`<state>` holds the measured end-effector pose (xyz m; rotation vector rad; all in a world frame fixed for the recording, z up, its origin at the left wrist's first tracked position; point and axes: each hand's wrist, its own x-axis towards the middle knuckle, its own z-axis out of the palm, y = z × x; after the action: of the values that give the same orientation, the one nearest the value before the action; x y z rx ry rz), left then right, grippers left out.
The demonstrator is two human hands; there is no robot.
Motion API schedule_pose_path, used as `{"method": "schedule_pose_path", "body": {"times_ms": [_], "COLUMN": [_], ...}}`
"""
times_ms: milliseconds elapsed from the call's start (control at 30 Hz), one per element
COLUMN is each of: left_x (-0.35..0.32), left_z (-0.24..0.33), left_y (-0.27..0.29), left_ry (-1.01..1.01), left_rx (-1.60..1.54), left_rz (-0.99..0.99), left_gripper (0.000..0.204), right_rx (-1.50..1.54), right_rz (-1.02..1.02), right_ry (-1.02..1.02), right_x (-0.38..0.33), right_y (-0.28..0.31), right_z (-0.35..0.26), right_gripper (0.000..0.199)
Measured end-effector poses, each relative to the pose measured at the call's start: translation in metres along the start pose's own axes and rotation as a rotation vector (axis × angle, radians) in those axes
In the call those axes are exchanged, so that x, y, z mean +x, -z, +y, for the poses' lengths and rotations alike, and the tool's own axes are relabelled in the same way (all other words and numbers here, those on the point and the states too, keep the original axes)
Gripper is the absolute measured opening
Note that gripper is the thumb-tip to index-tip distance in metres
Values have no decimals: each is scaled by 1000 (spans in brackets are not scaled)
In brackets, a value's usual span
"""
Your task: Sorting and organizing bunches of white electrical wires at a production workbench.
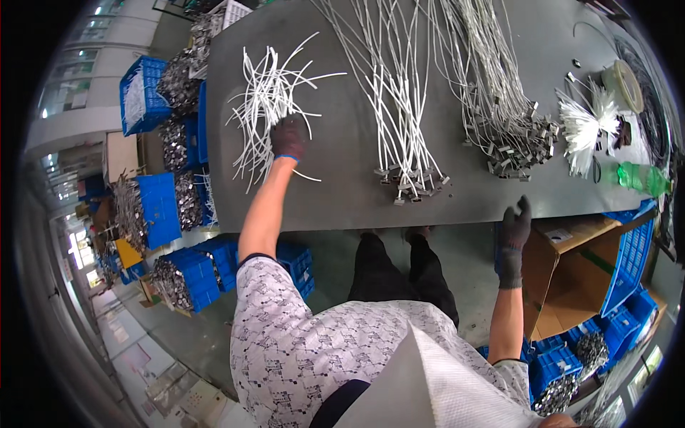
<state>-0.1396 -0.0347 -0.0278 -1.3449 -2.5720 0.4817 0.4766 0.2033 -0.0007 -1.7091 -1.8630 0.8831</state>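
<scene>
Our dark-gloved left grip (289,138) is at eleven o'clock in our view, at the near side of a loose heap of white wire lengths (267,93) on the grey surface (335,196); we cannot tell whether its fingers pinch any. Our gloved right grip (514,232) hangs at three o'clock, fingers parted, just beyond the near edge. White cables with metal connectors (412,190) lie at one o'clock, a thicker cable bundle (494,82) at two.
</scene>
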Motion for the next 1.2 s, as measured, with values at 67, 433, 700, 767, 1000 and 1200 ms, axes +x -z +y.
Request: {"method": "schedule_pose_path", "body": {"times_ms": [67, 433, 700, 767, 1000, 1200], "left_x": [4, 87, 171, 174, 82, -51], "left_z": [54, 95, 131, 128, 116, 79], "left_y": [24, 27, 34, 24, 37, 4], "left_ry": [256, 970, 499, 450, 564, 608], "left_rx": [-456, -801, -661, -640, -552, -692], "left_rz": [-205, -290, -12, -94, 9, -271], "left_gripper": [26, 58, 46, 42, 39, 41], "right_rx": [-69, -353, -135, -122, -446, -68], "right_rz": [105, -220, -116, -160, -305, -731], "right_ry": [-2, -115, -51, -63, -102, -248], "right_x": [36, 61, 51, 58, 36, 18], "right_y": [-6, -33, -59, -60, -33, -18], "right_z": [-37, -8, -24, -32, -48, 27], "right_gripper": [49, 54, 56, 52, 52, 42]}}
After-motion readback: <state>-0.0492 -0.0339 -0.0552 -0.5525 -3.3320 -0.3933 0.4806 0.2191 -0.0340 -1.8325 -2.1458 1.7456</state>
